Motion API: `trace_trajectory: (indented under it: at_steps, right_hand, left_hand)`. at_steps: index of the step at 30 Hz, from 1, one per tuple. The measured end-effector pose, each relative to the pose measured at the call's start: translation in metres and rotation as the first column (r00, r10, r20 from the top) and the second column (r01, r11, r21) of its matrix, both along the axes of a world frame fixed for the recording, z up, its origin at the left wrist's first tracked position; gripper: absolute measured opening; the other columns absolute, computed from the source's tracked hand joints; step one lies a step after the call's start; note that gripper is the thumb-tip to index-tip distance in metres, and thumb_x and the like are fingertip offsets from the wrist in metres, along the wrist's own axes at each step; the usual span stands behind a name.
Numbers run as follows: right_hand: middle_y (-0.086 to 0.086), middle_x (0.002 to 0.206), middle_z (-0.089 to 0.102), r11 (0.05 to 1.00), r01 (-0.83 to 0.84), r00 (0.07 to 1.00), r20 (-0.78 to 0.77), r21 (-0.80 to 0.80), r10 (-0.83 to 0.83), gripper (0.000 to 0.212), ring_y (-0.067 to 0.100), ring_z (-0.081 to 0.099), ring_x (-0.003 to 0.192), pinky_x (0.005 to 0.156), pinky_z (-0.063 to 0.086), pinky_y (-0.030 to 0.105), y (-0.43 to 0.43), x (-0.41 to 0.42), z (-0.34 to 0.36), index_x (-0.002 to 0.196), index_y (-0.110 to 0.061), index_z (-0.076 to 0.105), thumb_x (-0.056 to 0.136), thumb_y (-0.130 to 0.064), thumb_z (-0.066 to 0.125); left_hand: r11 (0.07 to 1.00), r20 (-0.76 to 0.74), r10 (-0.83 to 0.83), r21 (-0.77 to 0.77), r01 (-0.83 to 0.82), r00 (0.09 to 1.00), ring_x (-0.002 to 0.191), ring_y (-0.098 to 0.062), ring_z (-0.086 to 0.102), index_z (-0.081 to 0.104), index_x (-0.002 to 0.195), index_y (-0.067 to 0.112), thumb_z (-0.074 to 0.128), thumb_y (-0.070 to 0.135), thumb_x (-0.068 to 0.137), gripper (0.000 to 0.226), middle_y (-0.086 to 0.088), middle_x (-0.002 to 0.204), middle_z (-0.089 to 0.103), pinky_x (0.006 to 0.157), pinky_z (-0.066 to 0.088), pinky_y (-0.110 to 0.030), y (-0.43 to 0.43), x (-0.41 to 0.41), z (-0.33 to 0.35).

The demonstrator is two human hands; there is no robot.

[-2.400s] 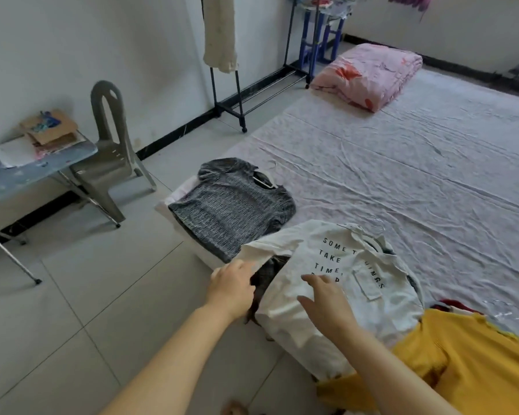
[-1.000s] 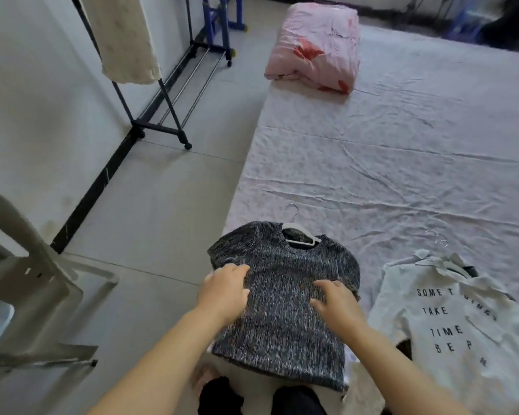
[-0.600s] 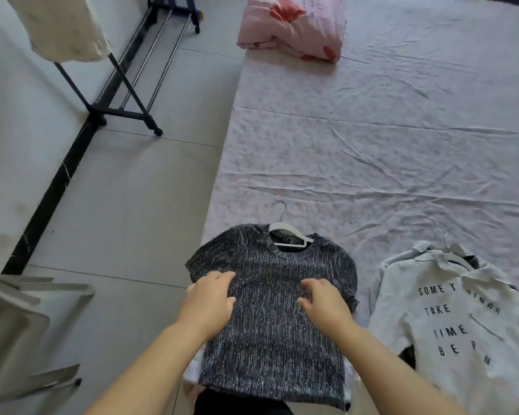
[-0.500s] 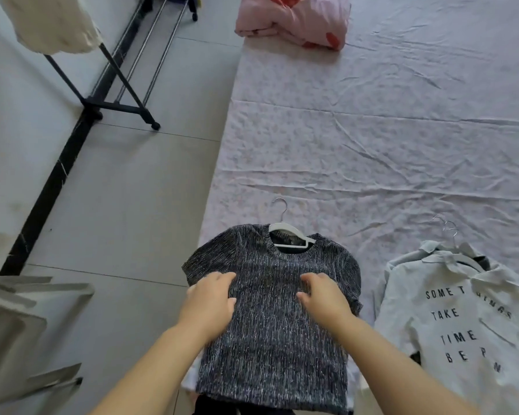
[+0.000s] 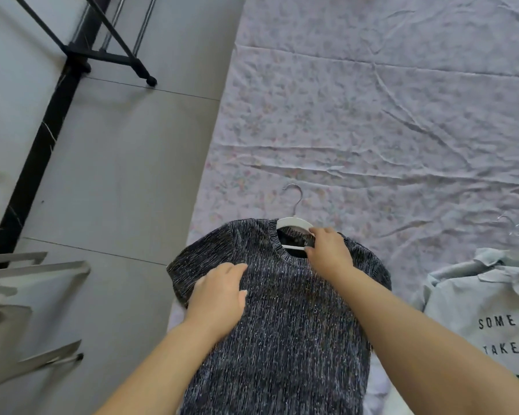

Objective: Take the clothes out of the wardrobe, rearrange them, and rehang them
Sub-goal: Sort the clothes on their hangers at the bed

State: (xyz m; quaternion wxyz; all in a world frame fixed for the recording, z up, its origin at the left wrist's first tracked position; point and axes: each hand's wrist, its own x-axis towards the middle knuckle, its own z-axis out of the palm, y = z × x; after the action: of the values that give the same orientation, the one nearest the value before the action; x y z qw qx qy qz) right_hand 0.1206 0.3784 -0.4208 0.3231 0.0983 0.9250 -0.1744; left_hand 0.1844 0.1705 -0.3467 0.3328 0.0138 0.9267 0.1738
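A dark grey knit top (image 5: 285, 324) lies flat on the near left corner of the bed, still on a white hanger (image 5: 294, 224) whose metal hook points away from me. My left hand (image 5: 219, 295) rests palm down on the top's left chest, fingers together. At the neckline my right hand (image 5: 327, 250) pinches the hanger's white frame between thumb and fingers. To the right lies a white printed shirt (image 5: 489, 313) on its own hanger, partly cut off by the frame edge.
A wrinkled pale floral sheet (image 5: 372, 115) covers the bed. The black base of a clothes rack (image 5: 108, 55) stands on the grey tiled floor at upper left. Grey chair parts (image 5: 15, 310) are at the left edge.
I have leaned closer over the grey top. My right hand moved up from the top's chest to the neckline and took hold of the hanger. My left hand stayed on the left chest.
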Motion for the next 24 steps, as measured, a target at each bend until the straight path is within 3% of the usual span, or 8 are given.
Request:
trace_trajectory:
  at_steps: [6,10,13,19,24]
  right_hand:
    - [0.009,0.126,0.051,0.998,0.024,0.999,-0.029,0.058,-0.022,0.05,0.029,0.051,0.111,0.09,0.046,0.044,0.004,-0.007,-0.033,0.135,-0.013,0.036,0.091,-0.024,0.056]
    - [0.011,0.114,0.056,0.995,0.031,0.995,-0.098,0.099,-0.021,0.033,0.03,0.052,0.101,0.083,0.045,0.041,0.002,-0.006,-0.047,0.118,-0.012,0.047,0.09,-0.026,0.057]
    - [0.01,0.115,0.055,0.998,0.035,0.987,-0.159,0.055,-0.026,0.029,0.03,0.052,0.103,0.084,0.041,0.039,0.0,0.004,-0.044,0.12,-0.016,0.054,0.092,-0.026,0.053]
    - [0.009,0.108,0.053,0.99,0.042,0.933,-0.348,-0.131,-0.085,0.022,0.03,0.055,0.085,0.064,0.049,0.041,0.004,0.041,0.006,0.11,-0.009,0.059,0.093,-0.021,0.054]
    - [0.008,0.09,0.061,0.982,0.001,0.829,-0.549,-0.191,-0.108,0.011,0.03,0.056,0.078,0.059,0.041,0.032,0.006,0.08,0.071,0.097,-0.005,0.064,0.087,-0.01,0.061]
  left_hand:
    - [1.0,-0.006,-0.014,0.017,0.014,1.0,0.127,-0.013,0.036,0.029,0.142,0.024,0.043,0.03,0.095,0.05,0.007,0.137,0.039,0.104,0.029,-0.029,0.004,0.001,-0.021]
    - [1.0,0.002,-0.013,0.015,0.013,1.0,0.126,-0.012,0.036,0.027,0.142,0.025,0.043,0.03,0.095,0.05,0.008,0.137,0.038,0.105,0.029,-0.029,0.005,0.008,-0.028]
    - [1.0,-0.023,-0.013,0.018,0.013,1.0,0.126,-0.012,0.036,0.028,0.142,0.025,0.043,0.03,0.095,0.05,0.009,0.137,0.038,0.105,0.028,-0.028,0.003,0.014,-0.027]
    - [0.998,-0.117,-0.019,0.061,0.026,0.993,0.126,-0.011,0.036,0.028,0.143,0.025,0.043,0.028,0.095,0.05,0.009,0.138,0.038,0.106,0.028,-0.026,0.002,0.019,0.003]
    - [0.986,-0.301,-0.002,0.161,0.052,0.954,0.129,-0.011,0.034,0.027,0.144,0.023,0.046,0.027,0.094,0.053,0.007,0.141,0.037,0.106,0.025,-0.024,0.008,0.023,0.051]
